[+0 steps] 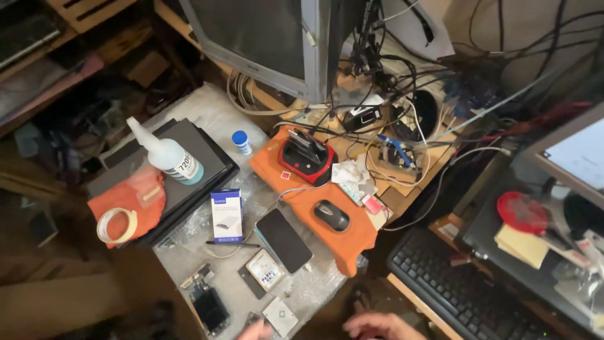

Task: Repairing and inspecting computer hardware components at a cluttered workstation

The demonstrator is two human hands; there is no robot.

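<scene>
Square chip [280, 316] beside low left hand [257, 332]

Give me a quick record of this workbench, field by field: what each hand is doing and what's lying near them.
left hand: only its tip shows at the bottom edge, beside a small white square part; grip unclear
right hand: low at the bottom edge, fingers spread, holding nothing
surface: bubble wrap sheet
nearby: black phone, dark rectangular device
orange cloth: carries a mouse and a red and black dock
back left: white squeeze bottle, tape roll
</scene>
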